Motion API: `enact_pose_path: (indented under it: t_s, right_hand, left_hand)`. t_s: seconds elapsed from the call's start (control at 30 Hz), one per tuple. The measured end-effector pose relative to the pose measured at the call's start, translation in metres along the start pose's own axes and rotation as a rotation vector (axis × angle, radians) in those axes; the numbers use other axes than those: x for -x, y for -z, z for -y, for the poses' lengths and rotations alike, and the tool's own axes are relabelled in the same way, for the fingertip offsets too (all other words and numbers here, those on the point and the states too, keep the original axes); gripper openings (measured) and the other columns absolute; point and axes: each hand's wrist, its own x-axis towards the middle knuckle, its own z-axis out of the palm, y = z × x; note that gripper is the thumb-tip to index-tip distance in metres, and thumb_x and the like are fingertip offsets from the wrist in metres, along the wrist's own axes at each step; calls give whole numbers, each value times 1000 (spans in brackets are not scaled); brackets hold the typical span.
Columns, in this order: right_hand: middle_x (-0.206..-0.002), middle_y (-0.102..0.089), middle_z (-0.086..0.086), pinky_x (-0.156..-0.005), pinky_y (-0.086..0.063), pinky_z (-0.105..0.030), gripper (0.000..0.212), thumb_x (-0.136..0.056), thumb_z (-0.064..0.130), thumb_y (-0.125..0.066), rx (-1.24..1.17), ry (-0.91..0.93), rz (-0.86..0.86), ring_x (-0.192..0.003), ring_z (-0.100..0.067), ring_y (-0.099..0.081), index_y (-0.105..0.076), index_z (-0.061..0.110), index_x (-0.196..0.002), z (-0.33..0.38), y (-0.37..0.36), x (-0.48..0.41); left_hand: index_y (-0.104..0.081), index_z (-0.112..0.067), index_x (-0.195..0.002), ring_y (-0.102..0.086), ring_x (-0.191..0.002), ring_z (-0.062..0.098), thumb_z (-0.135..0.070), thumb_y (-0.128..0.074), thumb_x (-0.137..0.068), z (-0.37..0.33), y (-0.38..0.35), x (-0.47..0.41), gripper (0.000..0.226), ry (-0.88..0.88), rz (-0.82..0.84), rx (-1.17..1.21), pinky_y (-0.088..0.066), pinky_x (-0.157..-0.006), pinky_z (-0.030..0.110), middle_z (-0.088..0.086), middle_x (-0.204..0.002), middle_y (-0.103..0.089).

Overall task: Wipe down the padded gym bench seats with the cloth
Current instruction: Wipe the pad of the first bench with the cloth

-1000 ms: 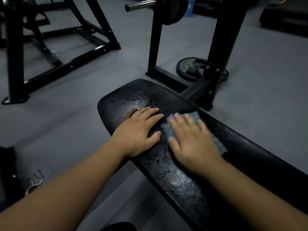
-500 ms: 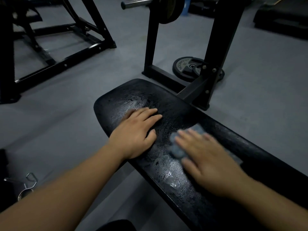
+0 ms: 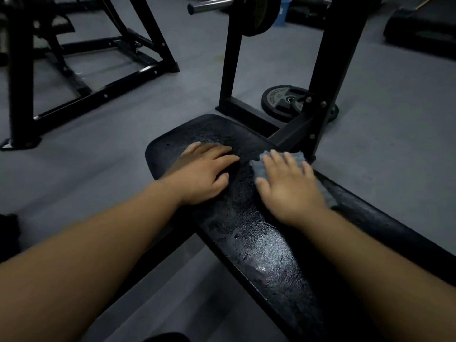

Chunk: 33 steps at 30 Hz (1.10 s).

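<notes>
A black padded bench seat (image 3: 261, 248) runs from the centre toward the lower right, its surface wet and shiny. My left hand (image 3: 204, 174) lies flat on the pad near its rounded far end, fingers spread, holding nothing. My right hand (image 3: 288, 186) presses flat on a grey-blue cloth (image 3: 259, 166) at the pad's far edge. The cloth shows beyond my fingertips and beside my thumb; the rest is hidden under the palm.
The black bench rack uprights (image 3: 333, 70) rise just behind the pad, with a loaded barbell (image 3: 209, 4) above. A weight plate (image 3: 278, 99) lies on the grey floor behind. Another black machine frame (image 3: 98, 95) stands at the left.
My right hand slid the cloth toward me and to the right, then back away toward the pad's far edge. My left hand stayed planted on the pad.
</notes>
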Motion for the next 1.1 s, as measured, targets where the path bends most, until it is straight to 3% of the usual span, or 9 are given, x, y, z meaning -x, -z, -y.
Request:
enact_pose_path:
  t_s: [0.17,0.23,0.37,0.53,0.7,0.8,0.9,1.0,1.1]
  right_hand:
    - [-166,-13,11,-122,0,-34,70,-94,56,-21,-71,397,101,-153,-10,-8,-21,30,-159,24,-1,80]
    - [-166,-14,12,-121,-3,-31,72,-91,60,-16,-28,299,72,-152,-8,-9,-20,34,-158,-9,3,55]
    - [-167,-13,4,-123,-9,-46,76,-89,56,-14,16,0,-8,-154,-17,-8,-17,27,-159,5,-4,-5]
    - [-164,-21,9,-121,-8,-38,67,-96,56,-26,-52,479,106,-153,-12,-14,-28,28,-157,11,-1,71]
    - [-166,-16,7,-121,-8,-40,73,-91,57,-17,4,57,-5,-153,-15,-12,-19,29,-158,-12,1,-17]
    - [-164,-27,-2,-121,-19,-49,71,-93,52,-22,-24,259,14,-151,-24,-22,-31,20,-156,33,-9,25]
    - [-165,-18,9,-123,-8,-38,68,-95,56,-24,-57,484,142,-153,-12,-13,-26,30,-158,14,1,80]
    - [-167,-14,11,-123,-7,-36,72,-92,62,-13,-7,254,43,-153,-10,-9,-17,35,-159,-24,4,24]
    - [-168,-11,5,-123,-9,-45,67,-97,55,-16,21,46,-3,-154,-17,-7,-15,29,-159,15,-4,-20]
  left_hand:
    - [-43,-34,-148,-30,-145,20,-43,-22,-90,4,-10,5,62,10,-49,67,-23,-118,47,-5,-156,-38]
    - [-43,-35,-147,-30,-145,19,-42,-23,-89,4,-10,4,61,15,-54,66,-23,-118,47,-7,-155,-39]
    - [-45,-36,-145,-32,-143,18,-39,-25,-88,5,-12,3,60,20,-86,86,-25,-118,46,-9,-153,-41]
    - [-47,-37,-144,-32,-144,14,-33,-25,-88,11,-16,2,60,15,-111,131,-25,-118,43,-12,-153,-41]
    - [-44,-40,-144,-28,-145,13,-32,-24,-88,11,-14,-1,59,41,-105,153,-21,-121,40,-15,-154,-38]
    - [-46,-36,-144,-30,-144,16,-29,-30,-90,12,-11,-2,57,15,-52,161,-21,-120,37,-9,-154,-40]
    - [-45,-36,-146,-31,-144,18,-50,-28,-93,32,-3,-3,57,2,-29,27,-22,-119,44,-6,-155,-39]
    - [-42,-37,-148,-29,-146,19,-63,-26,-90,48,-1,2,65,89,-51,24,-23,-118,52,-9,-156,-37]
    - [-44,-35,-147,-31,-145,20,-55,-29,-92,45,-7,6,61,92,-107,83,-26,-115,50,-8,-155,-40]
